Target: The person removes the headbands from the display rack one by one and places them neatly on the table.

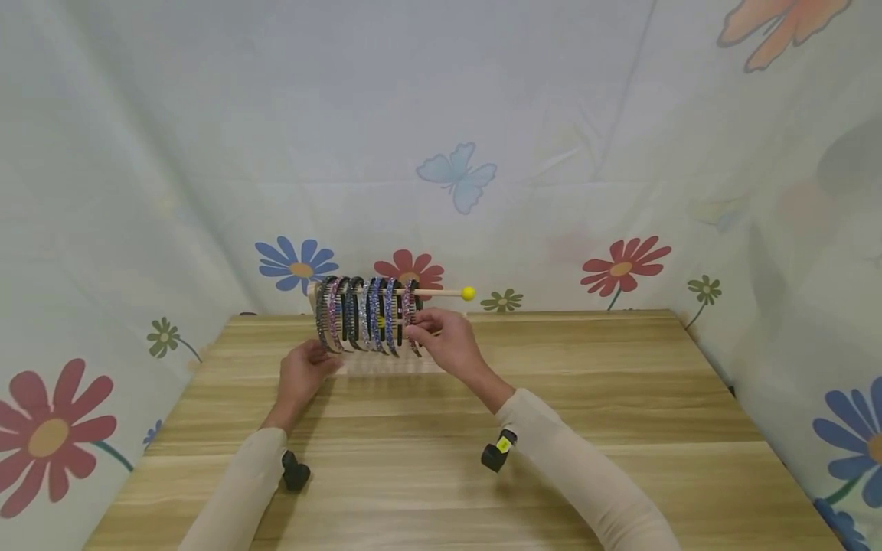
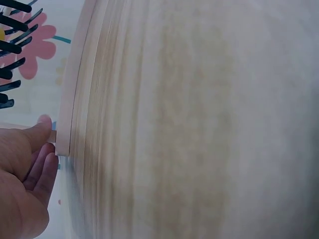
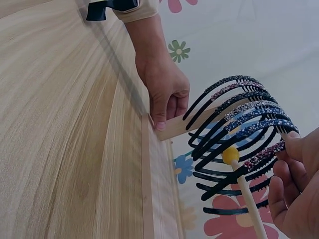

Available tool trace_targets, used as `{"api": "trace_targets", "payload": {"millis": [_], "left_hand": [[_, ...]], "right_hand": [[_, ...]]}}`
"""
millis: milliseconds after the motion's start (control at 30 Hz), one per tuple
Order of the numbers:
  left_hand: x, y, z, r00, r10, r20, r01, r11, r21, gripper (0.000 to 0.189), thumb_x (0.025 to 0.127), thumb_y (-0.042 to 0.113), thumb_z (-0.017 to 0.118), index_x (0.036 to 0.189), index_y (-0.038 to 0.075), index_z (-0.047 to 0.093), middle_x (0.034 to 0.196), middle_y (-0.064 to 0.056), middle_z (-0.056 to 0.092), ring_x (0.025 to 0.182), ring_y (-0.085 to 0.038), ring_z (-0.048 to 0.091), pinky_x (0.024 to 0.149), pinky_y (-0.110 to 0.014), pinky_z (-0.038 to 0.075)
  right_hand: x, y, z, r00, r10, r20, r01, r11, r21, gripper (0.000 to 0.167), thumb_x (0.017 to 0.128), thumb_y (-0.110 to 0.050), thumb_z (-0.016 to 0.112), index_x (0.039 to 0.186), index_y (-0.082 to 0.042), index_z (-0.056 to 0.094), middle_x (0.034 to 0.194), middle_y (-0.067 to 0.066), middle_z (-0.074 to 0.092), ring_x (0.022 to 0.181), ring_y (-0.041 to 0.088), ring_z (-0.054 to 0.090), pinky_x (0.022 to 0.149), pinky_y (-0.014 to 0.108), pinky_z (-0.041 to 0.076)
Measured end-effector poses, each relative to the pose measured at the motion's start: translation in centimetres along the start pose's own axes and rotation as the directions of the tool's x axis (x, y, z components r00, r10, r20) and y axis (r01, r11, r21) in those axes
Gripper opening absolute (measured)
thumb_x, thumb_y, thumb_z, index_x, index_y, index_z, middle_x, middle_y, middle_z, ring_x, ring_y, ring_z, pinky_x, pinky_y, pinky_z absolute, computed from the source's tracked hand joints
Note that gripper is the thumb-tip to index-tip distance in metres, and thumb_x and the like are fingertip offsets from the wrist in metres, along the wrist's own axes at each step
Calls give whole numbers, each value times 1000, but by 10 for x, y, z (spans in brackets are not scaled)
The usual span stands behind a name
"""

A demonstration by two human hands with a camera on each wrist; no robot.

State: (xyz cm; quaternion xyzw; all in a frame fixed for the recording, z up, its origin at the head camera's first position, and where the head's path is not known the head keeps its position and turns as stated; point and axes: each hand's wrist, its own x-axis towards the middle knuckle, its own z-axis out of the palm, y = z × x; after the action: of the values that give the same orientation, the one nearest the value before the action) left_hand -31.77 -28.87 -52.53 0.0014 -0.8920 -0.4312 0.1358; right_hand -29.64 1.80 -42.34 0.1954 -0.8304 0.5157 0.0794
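Several glittery toothed headbands (image 1: 363,314) hang side by side on a wooden rod (image 1: 441,292) with a yellow ball (image 1: 468,294) at its right end. My right hand (image 1: 451,344) pinches the rightmost headband (image 3: 264,155), pink and dark, between thumb and fingers. A gap separates it from the blue headband (image 3: 264,127) beside it. My left hand (image 1: 303,376) is low at the left end of the wooden stand (image 3: 174,128). In the right wrist view, its thumb and curled fingers grip the stand's corner, where the upright meets the base (image 3: 159,214).
The stand is near the far edge of a wood-grain table (image 1: 413,474). Behind it hangs a pale cloth (image 1: 358,153) printed with flowers and butterflies. A wooden stick with a yellow ball (image 3: 231,155) shows among the headbands in the right wrist view.
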Motion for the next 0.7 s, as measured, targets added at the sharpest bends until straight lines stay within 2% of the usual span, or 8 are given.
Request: {"api": "trace_targets", "payload": {"millis": [433, 700], "left_hand": [[2, 2, 0, 1000, 1, 14, -1, 1000, 14, 42, 91, 8, 77, 124, -12, 61, 115, -30, 70, 105, -42, 71, 88, -49, 63], [4, -3, 2, 1000, 18, 1, -18, 1000, 6, 38, 89, 4, 78, 121, -12, 64, 112, -30, 71, 102, -41, 72, 89, -46, 63]], "right_hand": [[2, 2, -10, 999, -41, -30, 41, 999, -1, 18, 99, -21, 70, 110, -8, 75, 95, 3, 74, 93, 19, 73, 81, 34, 63], [6, -1, -18, 996, -70, -48, 71, 997, 24, 17, 98, -20, 71, 108, -7, 75, 95, 4, 74, 95, 20, 72, 83, 32, 63]]}}
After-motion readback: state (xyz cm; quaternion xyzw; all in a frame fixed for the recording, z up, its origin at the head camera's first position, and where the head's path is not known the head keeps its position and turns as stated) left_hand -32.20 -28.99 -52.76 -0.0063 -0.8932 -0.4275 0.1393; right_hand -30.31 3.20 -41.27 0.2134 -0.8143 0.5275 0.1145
